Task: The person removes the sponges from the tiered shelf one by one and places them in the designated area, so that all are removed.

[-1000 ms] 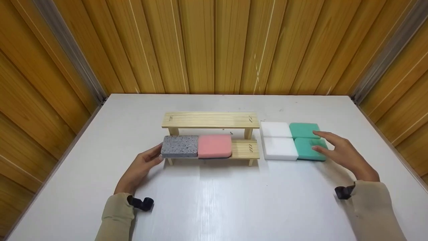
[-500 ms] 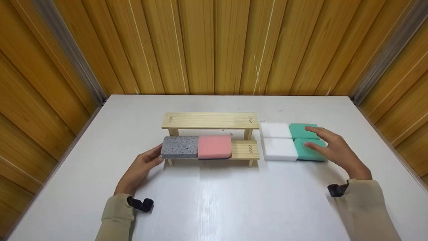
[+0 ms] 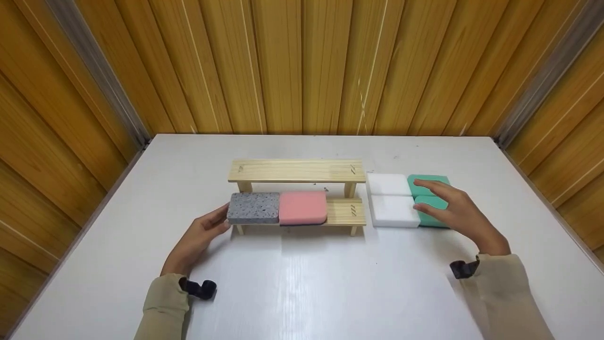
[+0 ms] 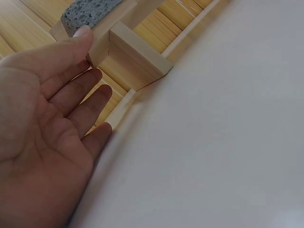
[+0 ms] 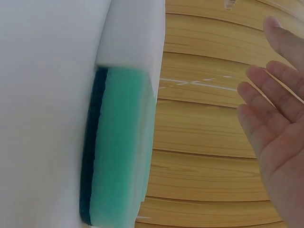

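A speckled grey pumice-like block [image 3: 254, 208] and a pink sponge [image 3: 303, 207] lie side by side on the lower step of a two-tier wooden stand [image 3: 346, 211]. My left hand [image 3: 200, 236] rests at the left end of that step, fingers extended, thumb tip right at the block's corner in the left wrist view. My right hand [image 3: 460, 215] hovers over two green sponges [image 3: 430, 215], its fingers spread and holding nothing. Seen from the right wrist, the nearer green sponge has a dark bottom layer [image 5: 93, 142]. Two white sponges [image 3: 394, 210] lie against the green ones.
The stand's raised rear tier [image 3: 297, 170] is bare wood. Everything stands on a white table [image 3: 302, 293], with wood-patterned walls [image 3: 302, 66] behind and at both sides. A black wrist camera [image 3: 203, 289] is strapped at the left sleeve, another [image 3: 465, 269] at the right.
My right hand has drifted left over the green sponges toward the white ones, covering more of the near green sponge. My left hand and the things on the stand have stayed in place.
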